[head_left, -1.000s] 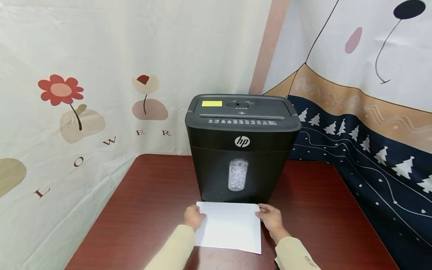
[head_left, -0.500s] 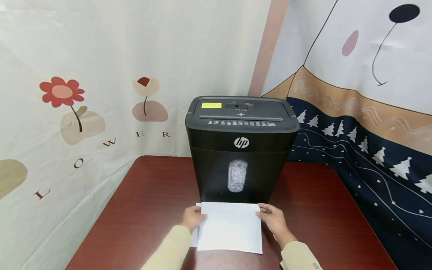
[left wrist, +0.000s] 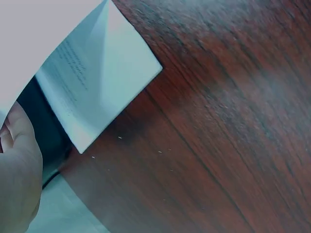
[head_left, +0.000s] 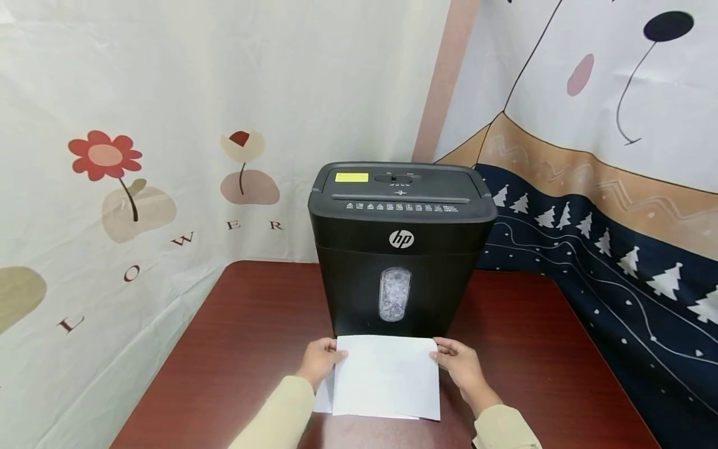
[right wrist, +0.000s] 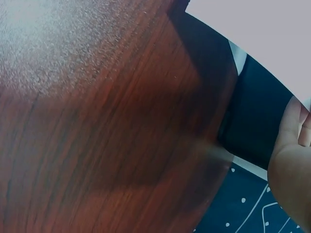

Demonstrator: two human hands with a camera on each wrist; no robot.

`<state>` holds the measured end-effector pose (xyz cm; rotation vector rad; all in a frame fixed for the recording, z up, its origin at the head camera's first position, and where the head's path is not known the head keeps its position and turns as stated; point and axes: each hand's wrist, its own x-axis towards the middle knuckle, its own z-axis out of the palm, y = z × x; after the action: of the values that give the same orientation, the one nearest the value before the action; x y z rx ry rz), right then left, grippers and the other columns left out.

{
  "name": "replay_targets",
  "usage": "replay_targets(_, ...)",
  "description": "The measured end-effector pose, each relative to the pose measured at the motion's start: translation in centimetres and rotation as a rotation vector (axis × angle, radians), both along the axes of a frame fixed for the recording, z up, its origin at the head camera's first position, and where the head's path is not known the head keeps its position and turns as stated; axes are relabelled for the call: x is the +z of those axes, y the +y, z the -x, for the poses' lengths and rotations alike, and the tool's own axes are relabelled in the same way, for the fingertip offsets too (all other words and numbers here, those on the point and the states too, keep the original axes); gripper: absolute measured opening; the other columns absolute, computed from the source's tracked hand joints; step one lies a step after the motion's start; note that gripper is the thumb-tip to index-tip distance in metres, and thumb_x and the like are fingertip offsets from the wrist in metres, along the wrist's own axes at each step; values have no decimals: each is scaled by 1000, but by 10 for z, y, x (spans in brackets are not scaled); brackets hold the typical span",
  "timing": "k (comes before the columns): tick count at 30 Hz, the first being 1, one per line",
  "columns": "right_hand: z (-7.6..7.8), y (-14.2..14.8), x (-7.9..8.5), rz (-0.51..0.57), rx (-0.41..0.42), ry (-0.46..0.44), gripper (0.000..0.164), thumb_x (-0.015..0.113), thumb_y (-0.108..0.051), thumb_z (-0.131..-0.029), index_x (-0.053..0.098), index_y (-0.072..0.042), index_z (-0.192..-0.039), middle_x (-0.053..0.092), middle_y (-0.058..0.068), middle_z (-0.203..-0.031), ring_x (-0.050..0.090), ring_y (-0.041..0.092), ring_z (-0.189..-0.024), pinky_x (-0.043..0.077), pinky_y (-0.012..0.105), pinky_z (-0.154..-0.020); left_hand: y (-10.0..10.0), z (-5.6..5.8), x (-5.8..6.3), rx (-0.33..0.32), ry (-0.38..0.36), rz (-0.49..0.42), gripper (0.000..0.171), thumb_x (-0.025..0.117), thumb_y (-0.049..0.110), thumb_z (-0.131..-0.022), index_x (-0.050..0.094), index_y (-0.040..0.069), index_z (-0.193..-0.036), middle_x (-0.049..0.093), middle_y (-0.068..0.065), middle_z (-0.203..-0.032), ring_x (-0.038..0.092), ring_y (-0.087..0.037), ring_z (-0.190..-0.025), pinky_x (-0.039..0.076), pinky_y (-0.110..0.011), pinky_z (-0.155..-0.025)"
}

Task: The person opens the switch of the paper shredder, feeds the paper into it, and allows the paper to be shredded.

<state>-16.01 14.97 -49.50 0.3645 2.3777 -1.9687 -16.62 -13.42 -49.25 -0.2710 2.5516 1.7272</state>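
Both hands pinch a white sheet of paper (head_left: pixel 387 377) by its upper corners, in front of the shredder. My left hand (head_left: pixel 320 360) has the upper left corner, thumb on top. The upper right corner is between the thumb and fingers of my right hand (head_left: pixel 460 366). Beneath the held sheet lies a second sheet (left wrist: pixel 97 87) on the table, with faint handwriting showing in the left wrist view. A black HP paper shredder (head_left: pixel 359 287) stands upright just beyond, with shreds behind its window (head_left: pixel 395 294). Seen from the right wrist, the sheet hides part of the right fingers (right wrist: pixel 291 126).
The reddish-brown wooden table (head_left: pixel 241 330) carries everything. A feed slot (head_left: pixel 400 199) runs across the shredder's top. Tiny paper bits (left wrist: pixel 120 138) dot the tabletop near the lower sheet. Printed curtains (head_left: pixel 168 81) hang close behind the table and along its right side.
The held sheet has shifted slightly right with both hands, uncovering the left edge of the sheet beneath it. The shredder has stayed in place.
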Motion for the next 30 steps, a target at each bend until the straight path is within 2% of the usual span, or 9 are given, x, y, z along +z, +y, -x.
replay_targets(10, -3, 7, 12, -17, 10, -22, 38, 68, 1, -86, 58, 13, -120, 69, 13, -97, 66, 17, -85, 56, 37, -80, 3, -2, 16, -13, 91, 25, 9, 73, 1, -82, 65, -5, -83, 55, -1, -68, 49, -15, -68, 42, -29, -60)
replay_targets(19, -3, 10, 21, -14, 15, -12, 36, 68, 1, -85, 59, 15, -117, 67, 12, -94, 66, 18, -84, 56, 37, -80, 2, -2, 25, -22, 119, 3, 7, 71, -1, -83, 66, -4, -81, 58, -2, -67, 50, -15, -66, 43, -30, -60)
replay_targets(25, -3, 12, 32, -45, 14, -2, 28, 70, 0, -85, 63, 11, -109, 65, 10, -90, 65, 16, -81, 56, 37, -80, 2, -2, 32, -38, 165, 35, 9, 72, -1, -82, 65, -2, -78, 58, -3, -69, 49, -15, -66, 43, -29, -60)
replay_targets(30, -4, 16, 40, -68, 10, 9, 17, 70, -1, -85, 67, 8, -100, 64, 8, -86, 67, 17, -79, 56, 39, -80, 3, -2, 41, -64, 202, 76, 16, 72, 0, -82, 59, 2, -72, 52, 0, -66, 46, -15, -68, 40, -27, -60)
